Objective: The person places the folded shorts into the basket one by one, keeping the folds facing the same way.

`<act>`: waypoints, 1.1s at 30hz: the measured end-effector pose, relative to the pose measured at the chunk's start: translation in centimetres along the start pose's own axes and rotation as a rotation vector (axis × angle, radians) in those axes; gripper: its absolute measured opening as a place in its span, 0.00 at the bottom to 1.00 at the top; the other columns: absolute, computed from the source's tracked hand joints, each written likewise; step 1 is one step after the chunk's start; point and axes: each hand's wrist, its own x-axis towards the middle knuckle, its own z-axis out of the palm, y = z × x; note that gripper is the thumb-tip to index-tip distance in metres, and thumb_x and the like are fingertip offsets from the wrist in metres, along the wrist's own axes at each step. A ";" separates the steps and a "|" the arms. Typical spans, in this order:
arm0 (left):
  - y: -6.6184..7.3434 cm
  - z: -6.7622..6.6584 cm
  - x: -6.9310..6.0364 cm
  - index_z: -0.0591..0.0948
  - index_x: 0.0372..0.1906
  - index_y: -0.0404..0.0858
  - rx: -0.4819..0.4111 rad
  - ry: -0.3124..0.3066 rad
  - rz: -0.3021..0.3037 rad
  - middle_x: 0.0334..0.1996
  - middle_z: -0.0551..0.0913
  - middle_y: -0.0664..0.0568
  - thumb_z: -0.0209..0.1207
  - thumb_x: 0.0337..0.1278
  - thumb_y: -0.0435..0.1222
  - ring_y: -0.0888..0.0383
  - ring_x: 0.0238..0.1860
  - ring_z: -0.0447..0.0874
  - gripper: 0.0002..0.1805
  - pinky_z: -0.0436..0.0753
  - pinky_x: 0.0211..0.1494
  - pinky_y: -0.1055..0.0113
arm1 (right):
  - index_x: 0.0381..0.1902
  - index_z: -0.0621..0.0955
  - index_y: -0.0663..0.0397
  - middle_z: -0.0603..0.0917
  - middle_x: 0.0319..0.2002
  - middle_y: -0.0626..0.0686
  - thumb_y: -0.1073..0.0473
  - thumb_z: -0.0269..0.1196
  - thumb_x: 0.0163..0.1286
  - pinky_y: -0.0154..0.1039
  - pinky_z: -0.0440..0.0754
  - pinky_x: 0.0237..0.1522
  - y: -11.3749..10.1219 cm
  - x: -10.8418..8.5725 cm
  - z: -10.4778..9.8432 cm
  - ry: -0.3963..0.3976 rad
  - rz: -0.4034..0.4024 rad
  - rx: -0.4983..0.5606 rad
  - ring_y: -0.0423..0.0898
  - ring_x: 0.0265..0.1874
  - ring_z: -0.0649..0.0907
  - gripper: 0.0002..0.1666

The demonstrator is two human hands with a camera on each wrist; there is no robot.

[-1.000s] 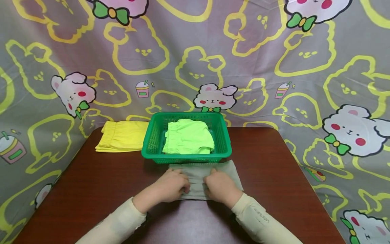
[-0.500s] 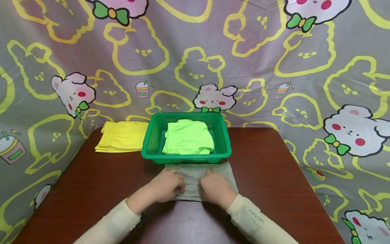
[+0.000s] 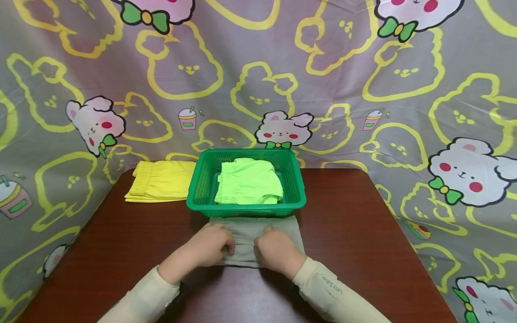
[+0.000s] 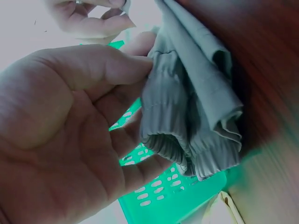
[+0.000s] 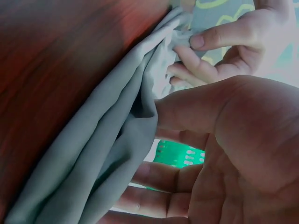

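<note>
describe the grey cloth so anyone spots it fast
On the brown table, find the green basket. On its near side is the folded grey cloth. Dull grey sets it apart from the yellow garment beside the basket and the lime garment inside.

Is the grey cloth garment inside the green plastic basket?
No, the left hand and right hand hold the grey garment in front of the basket.

Glare on table (image 3: 242, 296), overexposed wrist-view corners, perhaps slight blur
</note>
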 end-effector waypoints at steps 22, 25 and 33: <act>0.8 1.5 0.8 0.86 0.25 0.54 0.081 0.099 -0.101 0.25 0.85 0.67 0.66 0.50 0.31 0.57 0.34 0.77 0.11 0.75 0.39 0.46 | 0.34 0.84 0.42 0.72 0.24 0.49 0.54 0.65 0.70 0.37 0.66 0.16 0.8 -1.6 0.4 0.069 -0.058 0.010 0.44 0.23 0.73 0.04; 1.1 1.6 1.0 0.87 0.29 0.53 0.110 0.120 -0.118 0.28 0.87 0.64 0.65 0.52 0.31 0.55 0.35 0.79 0.10 0.76 0.40 0.43 | 0.41 0.86 0.42 0.73 0.26 0.49 0.53 0.65 0.70 0.37 0.66 0.15 1.1 -1.9 0.6 0.070 -0.068 0.006 0.44 0.25 0.74 0.05; 1.6 2.1 1.5 0.89 0.32 0.55 0.210 0.106 -0.186 0.29 0.88 0.60 0.67 0.55 0.34 0.55 0.36 0.79 0.09 0.76 0.41 0.43 | 0.46 0.88 0.41 0.76 0.28 0.47 0.53 0.69 0.66 0.36 0.69 0.18 1.8 -2.5 1.3 0.129 -0.102 0.037 0.43 0.27 0.76 0.11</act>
